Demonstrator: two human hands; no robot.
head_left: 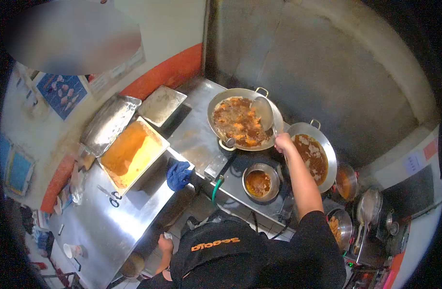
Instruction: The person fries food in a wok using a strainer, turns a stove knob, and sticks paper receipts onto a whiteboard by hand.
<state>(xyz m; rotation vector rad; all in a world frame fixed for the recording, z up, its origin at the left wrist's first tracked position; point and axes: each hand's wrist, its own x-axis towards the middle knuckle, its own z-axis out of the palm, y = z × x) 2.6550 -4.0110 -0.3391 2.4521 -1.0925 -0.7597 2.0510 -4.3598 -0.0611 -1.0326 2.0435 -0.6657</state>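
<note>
My right hand [283, 143] is closed around the handle of a round skimmer [263, 113]. The skimmer's head rests at the right side of a large wok [214, 104] of bubbling brown oil, among orange-brown fried pieces [238, 115]. My left hand [166, 243] hangs low beside the steel table, its fingers closed on something small and whitish that I cannot make out. Right of the first wok sits a second wok [331, 164] of dark oil with pale foam. A smaller pan [275, 185] with brown liquid stands in front of them.
On the left steel table [134, 216] are a tray of orange-yellow powder [129, 154], scissors [115, 199], a blue cloth [179, 175] and a paper cup [72, 250]. A green hose [216, 190] runs by the stove. Bowls and ladles [370, 207] stand at right.
</note>
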